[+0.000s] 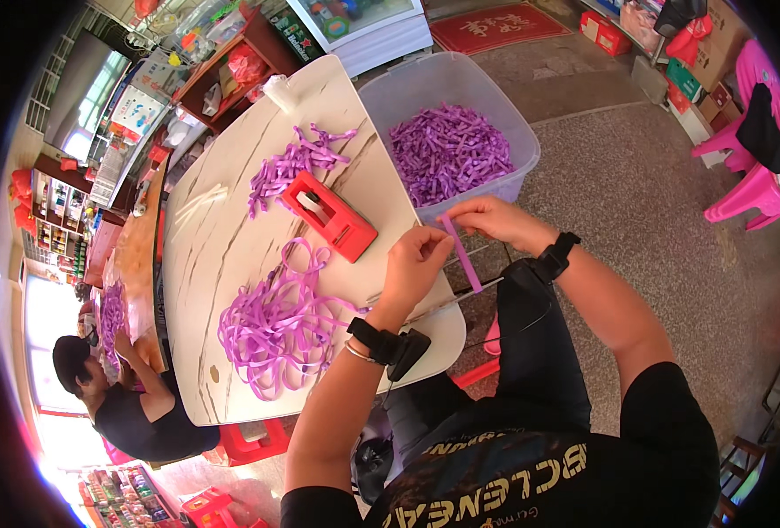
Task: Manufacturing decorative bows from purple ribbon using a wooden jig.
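A short purple ribbon strip [466, 260] hangs beyond the table's edge, its upper end pinched by the fingertips of my right hand [503, 220]. Close beside it, my left hand [418, 266] has its fingers curled and thumb pressed in; whether anything is between them is hidden. On the marble-patterned table [223, 299] lies a loose tangle of long purple ribbon [275, 330] left of my left forearm. A red tape dispenser [330, 216] stands past that tangle. Behind the dispenser is a small heap of short purple ribbon pieces [293, 167].
A clear plastic tub [524, 145] full of purple ribbon pieces [450, 151] stands off the table's far right side. Thin white sticks [200, 204] lie at the table's left. Another person [143, 396] sits at the left. Pink plastic stools [755, 189] stand at the right.
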Demonstrator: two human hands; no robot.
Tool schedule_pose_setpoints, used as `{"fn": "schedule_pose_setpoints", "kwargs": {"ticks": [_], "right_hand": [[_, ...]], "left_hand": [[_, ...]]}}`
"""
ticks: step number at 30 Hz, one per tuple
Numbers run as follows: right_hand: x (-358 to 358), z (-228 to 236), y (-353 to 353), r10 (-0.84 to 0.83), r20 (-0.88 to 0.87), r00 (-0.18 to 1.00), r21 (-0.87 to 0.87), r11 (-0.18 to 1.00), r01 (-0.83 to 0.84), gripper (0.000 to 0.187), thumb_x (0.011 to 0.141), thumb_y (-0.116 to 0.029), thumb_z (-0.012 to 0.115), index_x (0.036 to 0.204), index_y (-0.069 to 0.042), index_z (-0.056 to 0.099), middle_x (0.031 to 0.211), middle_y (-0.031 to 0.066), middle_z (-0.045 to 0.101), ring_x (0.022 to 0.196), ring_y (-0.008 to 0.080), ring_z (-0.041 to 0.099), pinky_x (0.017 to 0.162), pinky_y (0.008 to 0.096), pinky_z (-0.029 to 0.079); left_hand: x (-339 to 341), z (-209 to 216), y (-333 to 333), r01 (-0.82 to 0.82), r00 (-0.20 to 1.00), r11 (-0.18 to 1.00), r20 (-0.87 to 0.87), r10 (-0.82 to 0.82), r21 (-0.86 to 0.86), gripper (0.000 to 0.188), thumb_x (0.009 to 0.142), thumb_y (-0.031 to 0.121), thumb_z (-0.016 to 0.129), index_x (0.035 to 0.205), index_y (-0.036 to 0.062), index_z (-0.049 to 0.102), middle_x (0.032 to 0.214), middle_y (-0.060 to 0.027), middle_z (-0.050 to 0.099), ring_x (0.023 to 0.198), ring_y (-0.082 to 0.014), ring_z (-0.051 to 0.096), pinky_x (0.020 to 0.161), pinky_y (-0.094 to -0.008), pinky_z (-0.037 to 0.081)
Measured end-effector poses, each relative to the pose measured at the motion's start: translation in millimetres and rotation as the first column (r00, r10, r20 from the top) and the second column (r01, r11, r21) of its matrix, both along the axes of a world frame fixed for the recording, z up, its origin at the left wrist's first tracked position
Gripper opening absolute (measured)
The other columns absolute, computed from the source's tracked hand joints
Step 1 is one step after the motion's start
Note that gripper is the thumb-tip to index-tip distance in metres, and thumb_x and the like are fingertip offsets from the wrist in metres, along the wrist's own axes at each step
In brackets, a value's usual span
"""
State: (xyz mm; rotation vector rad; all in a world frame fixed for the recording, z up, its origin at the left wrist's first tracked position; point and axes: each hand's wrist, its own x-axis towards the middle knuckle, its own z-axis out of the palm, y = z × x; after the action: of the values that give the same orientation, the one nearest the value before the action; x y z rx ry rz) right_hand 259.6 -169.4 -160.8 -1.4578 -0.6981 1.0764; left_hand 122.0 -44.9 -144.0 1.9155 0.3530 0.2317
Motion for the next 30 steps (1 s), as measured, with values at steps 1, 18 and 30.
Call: {"fn": "schedule_pose_setpoints", "kwargs": {"ticks": [1, 18, 30], "right_hand": [[-0.4, -1.2, 0.0, -0.008, -0.020, 1.000, -0.033, 0.999, 0.007, 0.024, 0.084, -0.017, 0.049, 0.102, -0.011, 0.063, 0.070, -0.0050, 0.051, 0.060, 0.0037, 0.042, 0.049, 0.0176, 0.030], [-71.1, -39.3, -38.6, -0.130, -0.302, 0.944, -0.090, 0.990, 0.108, 0.018, 0.084, -0.016, 0.049, 0.095, -0.006, 0.060, 0.069, -0.0040, 0.053, 0.057, 0.0026, 0.044, 0.045, 0.0165, 0.028], [-123.6, -41.2, -48.5, -0.486, -0.391, 0.782, 0.082, 0.827, 0.556, 0.010, 0.083, -0.015, 0.058, 0.078, -0.006, 0.056, 0.069, -0.0007, 0.057, 0.061, 0.0053, 0.054, 0.054, 0.0163, 0.040]], "left_hand": [[0.1, -1.2, 0.2, 0.006, 0.999, 1.000, 0.031, -0.007, 0.015, 0.011, 0.081, 0.011, 0.059, 0.083, 0.0005, 0.059, 0.066, 0.0039, 0.051, 0.059, -0.0030, 0.043, 0.053, -0.0180, 0.035], [1.9, 10.6, -2.5, 0.139, 0.990, 0.883, -0.091, -0.110, 0.448, 0.017, 0.072, 0.023, 0.066, 0.076, 0.0062, 0.067, 0.065, -0.0045, 0.052, 0.057, -0.0136, 0.051, 0.051, -0.0267, 0.038], [6.8, 12.8, -6.0, 0.192, 0.977, 0.801, -0.184, -0.104, 0.567, 0.020, 0.071, 0.030, 0.065, 0.070, 0.0097, 0.066, 0.064, -0.0025, 0.052, 0.065, -0.0193, 0.052, 0.058, -0.0357, 0.033]]}}
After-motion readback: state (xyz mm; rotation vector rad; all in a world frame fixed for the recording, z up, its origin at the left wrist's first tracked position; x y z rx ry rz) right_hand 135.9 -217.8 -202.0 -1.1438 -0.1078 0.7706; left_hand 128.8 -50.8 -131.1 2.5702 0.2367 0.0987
